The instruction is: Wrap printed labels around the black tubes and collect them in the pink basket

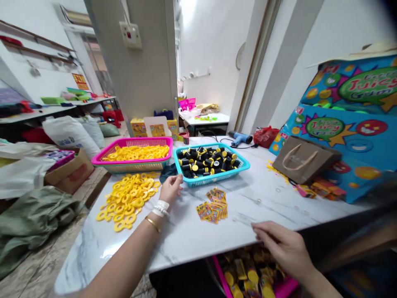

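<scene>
My left hand (172, 189), with a bracelet and a gold bangle at the wrist, is at the near left corner of a teal basket (214, 181). Its fingers are drawn together; anything in them is too small to make out. Small black cylinders with yellow ends (206, 161) fill that basket. Left of this hand lies a loose pile of yellow ring-shaped plastic pieces (130, 196). My right hand (283, 246) hovers at the table's front edge, fingers stretched out, above a pink basket (219, 275) of yellow-and-black pieces. Between the hands lie small printed cards (214, 209).
A pink basket of yellow pieces (102, 154) stands at the back left of the marble-patterned table (186, 240). Behind are yellow boxes (158, 127) and a blue heat gun (240, 138). At right are a brown paper bag (305, 159) and blue display boxes (347, 136).
</scene>
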Demonstrator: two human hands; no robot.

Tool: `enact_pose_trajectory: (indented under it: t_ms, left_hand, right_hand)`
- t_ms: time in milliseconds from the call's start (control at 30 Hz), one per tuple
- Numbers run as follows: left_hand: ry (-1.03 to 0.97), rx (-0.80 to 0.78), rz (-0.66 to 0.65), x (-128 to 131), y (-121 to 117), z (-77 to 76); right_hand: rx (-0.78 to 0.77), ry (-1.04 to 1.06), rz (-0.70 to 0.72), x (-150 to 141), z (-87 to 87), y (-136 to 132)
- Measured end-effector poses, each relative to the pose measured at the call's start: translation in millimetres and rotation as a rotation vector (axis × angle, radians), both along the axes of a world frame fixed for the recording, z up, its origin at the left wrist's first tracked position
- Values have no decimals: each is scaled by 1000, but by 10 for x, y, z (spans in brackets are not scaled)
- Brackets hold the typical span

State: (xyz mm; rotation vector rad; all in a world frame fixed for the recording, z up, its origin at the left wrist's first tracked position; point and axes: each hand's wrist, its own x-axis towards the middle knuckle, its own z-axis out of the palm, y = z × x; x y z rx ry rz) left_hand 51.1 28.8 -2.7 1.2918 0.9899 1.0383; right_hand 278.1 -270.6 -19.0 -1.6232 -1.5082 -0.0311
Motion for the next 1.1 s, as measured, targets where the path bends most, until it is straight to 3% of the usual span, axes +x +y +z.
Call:
enact_pose_trajectory:
  t_ms: [133,233,433,533,667,767,900,1100]
  left_hand:
    - [-21,20,21,15,22,-54]
    - [-53,26,24,15,48,-106]
    - [-118,-6,21,-18,58,-159]
    - [-146,-69,-41,3,85,-104]
    - [-214,-226,-129,145,154,37]
    - [-245,-265,-94,300,228,74]
    - [-227,-172,46,484,406,-26]
    - [-185,1,220,704,768,-137]
  right_hand:
    - [148,146,-244,463,298,625]
    - [152,349,-405,863,436,1181]
    - [46,536,-432,1498,581,2062]
    - [-97,625,-339,1645,510,2336]
    - [-243,752,-163,1735,260,2490]
    - [-189,821,-146,1803,52,2489]
    - [-36,824,-201,1857,-151,2525]
    - [144,677,-292,1818,-275,2789]
